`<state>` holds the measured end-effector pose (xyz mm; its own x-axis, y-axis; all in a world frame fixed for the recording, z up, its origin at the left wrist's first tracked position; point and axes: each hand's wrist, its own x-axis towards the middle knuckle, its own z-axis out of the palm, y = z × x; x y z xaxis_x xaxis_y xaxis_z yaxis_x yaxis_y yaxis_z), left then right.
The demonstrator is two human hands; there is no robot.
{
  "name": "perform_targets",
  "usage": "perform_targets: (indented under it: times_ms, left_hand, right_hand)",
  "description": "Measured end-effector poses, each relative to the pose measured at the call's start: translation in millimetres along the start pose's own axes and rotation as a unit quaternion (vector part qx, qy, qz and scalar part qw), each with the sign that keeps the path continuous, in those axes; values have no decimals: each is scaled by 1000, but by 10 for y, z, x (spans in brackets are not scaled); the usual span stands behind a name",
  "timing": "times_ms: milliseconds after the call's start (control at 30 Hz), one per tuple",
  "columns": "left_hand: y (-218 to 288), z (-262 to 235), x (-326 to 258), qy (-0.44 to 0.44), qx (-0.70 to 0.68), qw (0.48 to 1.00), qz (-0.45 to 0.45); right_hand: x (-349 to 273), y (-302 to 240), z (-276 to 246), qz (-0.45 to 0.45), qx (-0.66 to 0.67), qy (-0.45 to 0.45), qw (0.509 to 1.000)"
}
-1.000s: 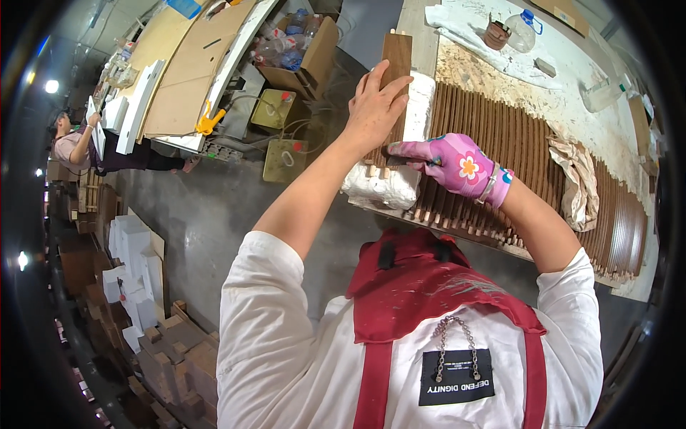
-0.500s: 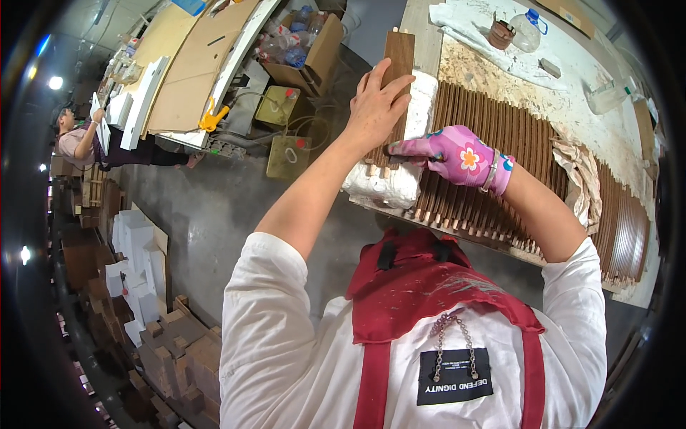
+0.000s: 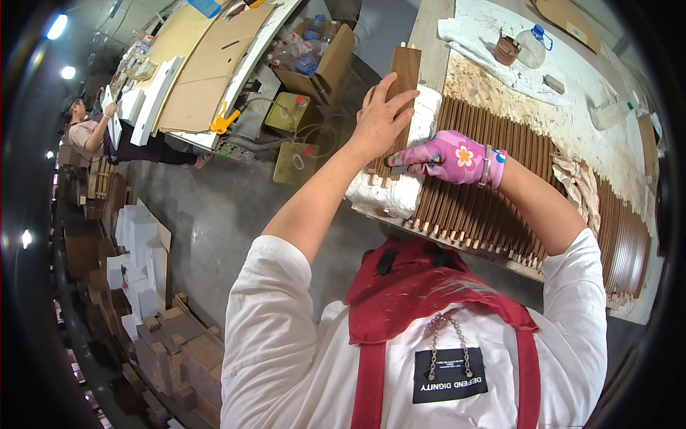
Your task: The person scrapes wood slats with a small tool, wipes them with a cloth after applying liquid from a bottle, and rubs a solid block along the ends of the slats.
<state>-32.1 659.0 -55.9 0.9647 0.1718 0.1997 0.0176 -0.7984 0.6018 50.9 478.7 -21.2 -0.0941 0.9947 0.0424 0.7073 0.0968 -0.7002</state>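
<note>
A brown wooden board point(image 3: 406, 66) with pale dowels at its ends lies lengthwise on a white wrapped pad point(image 3: 389, 199). My bare left hand point(image 3: 384, 118) rests on the board's middle, fingers spread. My right hand point(image 3: 457, 159), in a pink flowered glove, is closed on a small dark block point(image 3: 398, 169), which it holds against the board's near end. The gloved fingers partly cover the block, so its exact kind does not show. To the right of the pad stands a tight row of similar brown boards point(image 3: 486, 168), dowel ends facing me.
Crumpled brownish paper point(image 3: 574, 179) lies over the row. Farther back on the worktable are a clear jug point(image 3: 532, 48), a brown cup point(image 3: 506, 50), a small grey block point(image 3: 554, 84) and a clear bottle point(image 3: 611, 114). At left, another person point(image 3: 89, 132) stands by a bench holding a white panel.
The whole scene sits slightly lower and shifted in the picture as the view tilts. My left hand stays on the board, and my right hand keeps the block at its near end.
</note>
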Motion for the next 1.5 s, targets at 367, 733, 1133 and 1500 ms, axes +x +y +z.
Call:
perform_targets:
  times_ms: [367,733,1133,1500]
  left_hand:
    - [-31,42,-11,14,-2,1000,8]
    - [51,-20,-23,0,-16,1000,-14]
    - [-35,59,-3,11,-21,1000,-14]
    - [29,10,-10,-1,-39,999,-24]
  right_hand:
    - [-42,-97,100,-141,92,44,985]
    - [-70,-264,89,-22,-72,42,996]
    - [19,-374,278,101,-104,114,983]
    - [14,-382,363,86,-26,154,984]
